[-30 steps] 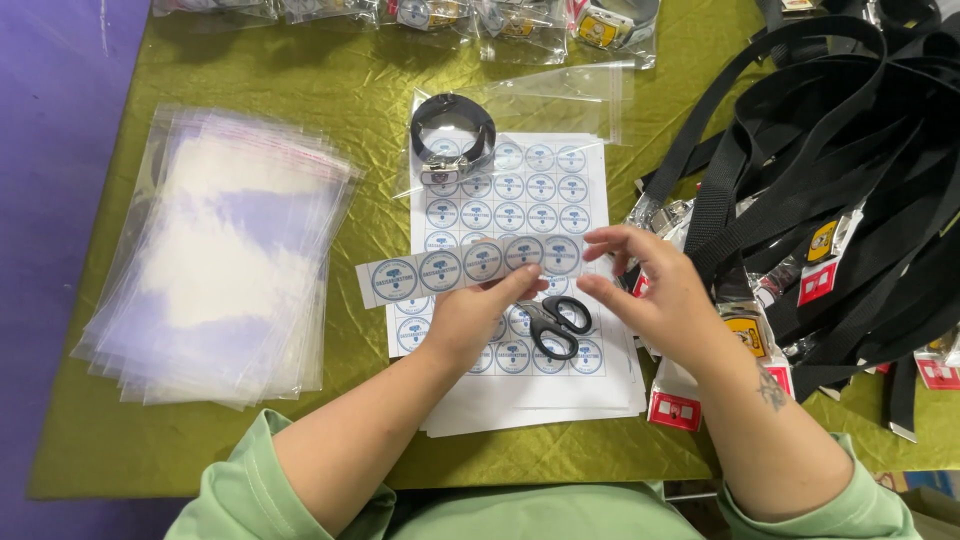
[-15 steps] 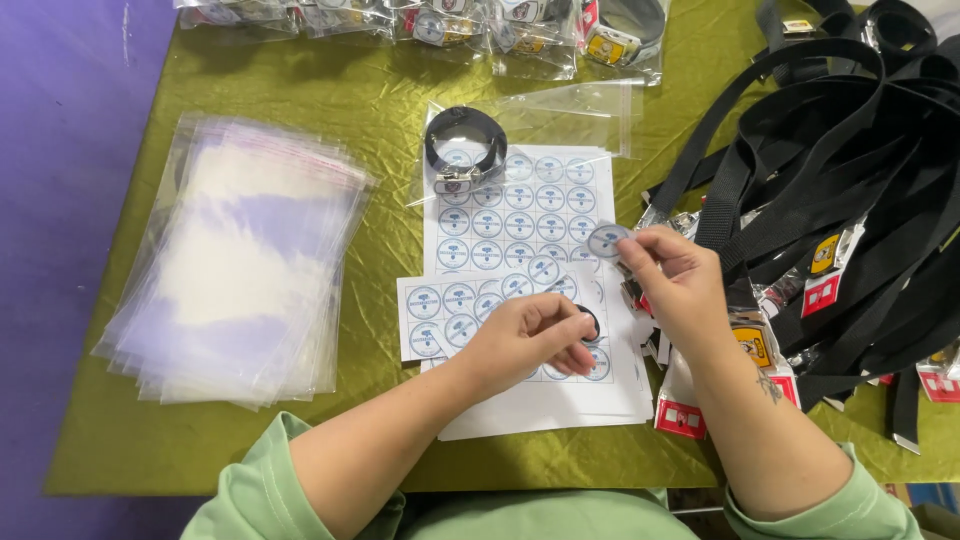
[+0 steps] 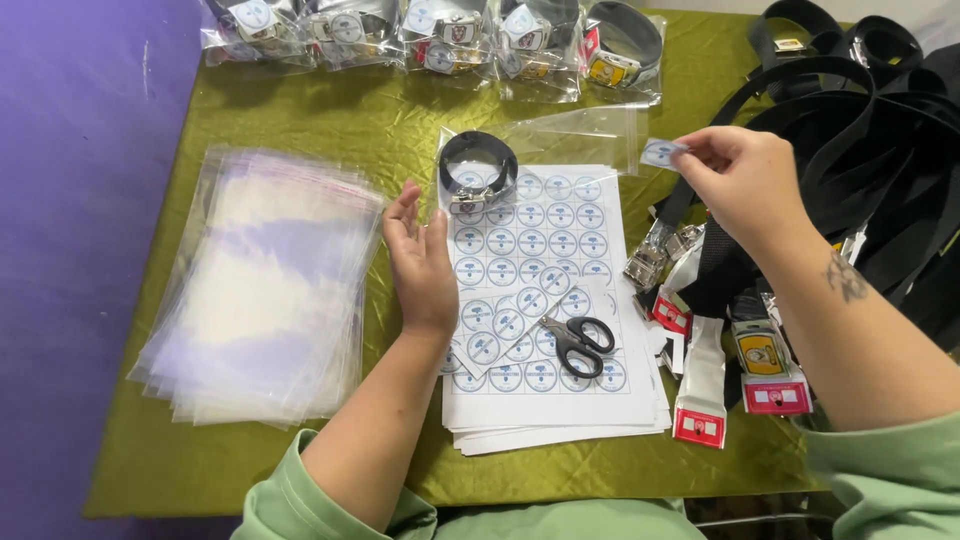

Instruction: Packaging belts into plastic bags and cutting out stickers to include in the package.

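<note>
On the green cloth [image 3: 300,120], one scissors [image 3: 578,342]; right hand [image 3: 745,185] fingers pinch one sticker [image 3: 660,152], left hand [image 3: 420,262] open.

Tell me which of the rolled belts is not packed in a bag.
The black rolled belt lying alone at the top of the sticker sheets. The rolled belts along the table's far edge are each sealed in clear bags.

Olive-green tabletop [image 3: 300,110] beside a purple floor [image 3: 70,250]. White sheets [image 3: 560,400] printed with rows of pale blue round stickers [image 3: 530,214]. Black scissors [image 3: 575,342]. Clear bags [image 3: 260,290] with a faint red edge. Black belts [image 3: 850,130] with silver buckles [image 3: 650,262] and red-and-yellow tags [image 3: 760,375]. Light green sleeves [image 3: 880,480].
</note>
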